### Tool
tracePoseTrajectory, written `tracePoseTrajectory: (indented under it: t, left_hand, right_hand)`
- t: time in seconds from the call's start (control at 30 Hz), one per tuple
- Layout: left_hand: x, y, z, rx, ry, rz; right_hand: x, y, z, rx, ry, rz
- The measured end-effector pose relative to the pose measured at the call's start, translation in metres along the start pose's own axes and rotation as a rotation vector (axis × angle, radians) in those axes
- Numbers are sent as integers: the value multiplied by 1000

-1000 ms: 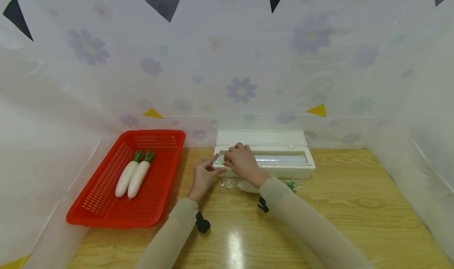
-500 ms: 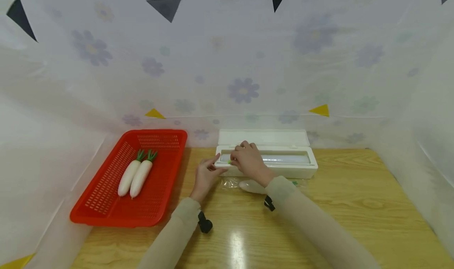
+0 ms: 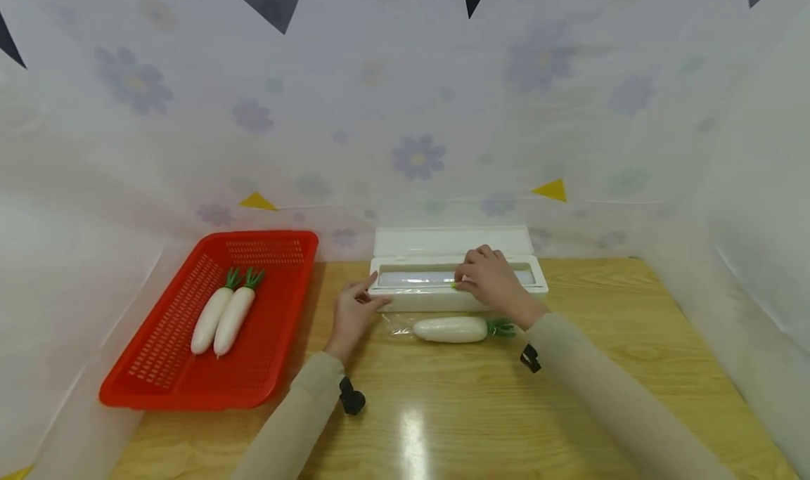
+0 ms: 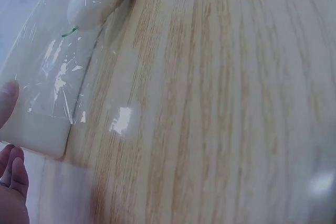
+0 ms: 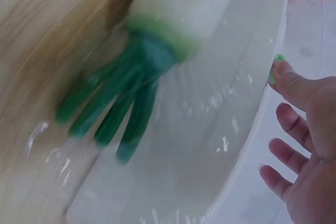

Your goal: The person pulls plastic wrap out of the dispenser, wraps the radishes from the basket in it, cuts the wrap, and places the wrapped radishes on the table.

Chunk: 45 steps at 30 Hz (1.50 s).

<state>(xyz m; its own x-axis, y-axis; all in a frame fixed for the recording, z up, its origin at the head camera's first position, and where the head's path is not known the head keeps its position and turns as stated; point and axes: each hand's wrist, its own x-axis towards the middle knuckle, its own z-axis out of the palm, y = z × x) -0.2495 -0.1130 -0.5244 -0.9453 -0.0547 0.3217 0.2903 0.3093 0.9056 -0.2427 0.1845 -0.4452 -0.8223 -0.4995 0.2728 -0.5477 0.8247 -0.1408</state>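
Note:
A white cling film dispenser (image 3: 430,301) stands with its lid raised, a film roll (image 3: 418,277) inside. My left hand (image 3: 351,315) holds its left end; in the left wrist view the thumb (image 4: 7,100) lies on the front and the other fingers are at the end. My right hand (image 3: 492,281) pinches a small green slide cutter (image 3: 454,284) on the front edge, right of the middle. Clear film (image 3: 396,325) hangs down the front to a white radish (image 3: 451,329) with green leaves (image 5: 113,98), lying on the table under the film.
At the left a red basket (image 3: 304,311) holds two more white radishes (image 3: 223,318). The wooden table (image 3: 569,424) extends to the front and right. A flowered white curtain (image 3: 354,100) stands close behind the dispenser.
My right hand has slid the green cutter rightward along the dispenser's edge, uncovering the radish in the head view. My left hand stays at the left end. The head view has shifted slightly.

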Motion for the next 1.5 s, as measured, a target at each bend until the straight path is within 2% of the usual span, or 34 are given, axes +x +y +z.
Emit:
tracePoseTrajectory:
  t: [0.37,0.6,1.07,1.5]
  left_hand:
    - [3,2,3,36,-5,12]
    - [2,0,1,33,-16,12]
    - [-2,0,-3,28,-15,24]
    - [-2,2,-3,44,-31,-3]
  right_hand:
    - [-39,45,-19,-22,60,-10]
    - [-56,61,-28,-3,62,-16]
    - [-79,92,-32,-15,160,-81]
    - [-85,98,-37,-60,152,-100]
